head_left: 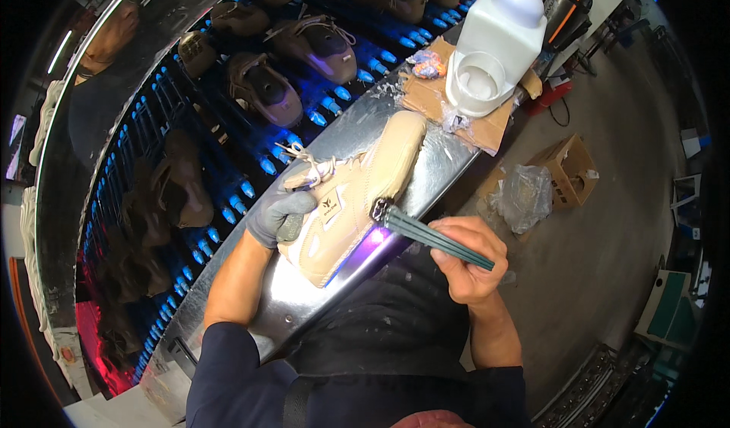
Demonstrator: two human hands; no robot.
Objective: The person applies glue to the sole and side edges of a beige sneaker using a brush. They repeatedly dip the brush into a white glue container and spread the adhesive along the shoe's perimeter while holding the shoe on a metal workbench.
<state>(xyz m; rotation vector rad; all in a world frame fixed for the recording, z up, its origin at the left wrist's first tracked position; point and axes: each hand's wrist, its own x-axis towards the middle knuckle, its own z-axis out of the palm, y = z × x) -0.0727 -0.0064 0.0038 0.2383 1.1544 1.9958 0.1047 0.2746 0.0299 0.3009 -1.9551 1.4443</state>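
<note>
A beige lace-up shoe [357,192] is tilted on its side above a metal ledge [277,306]. My left hand [283,216], in a grey glove, is closed around its heel and collar end. Its laces hang loose near the opening. In my right hand [473,259], which is bare, the fingers pinch a brush [433,236] with a dark green ridged handle. The dark brush tip touches the lower side of the shoe, along the edge toward the sole. Violet light shines on the metal beneath the shoe.
Behind the ledge, a rack with blue-tipped pegs [331,106] carries several shoes [264,89]. A white bottle with a cup-like opening [498,40] stands on cardboard [426,97] at the ledge's far end. On the floor at right are a cardboard box [570,171] and a clear plastic bag [525,196]. Another person [103,85] is at far left.
</note>
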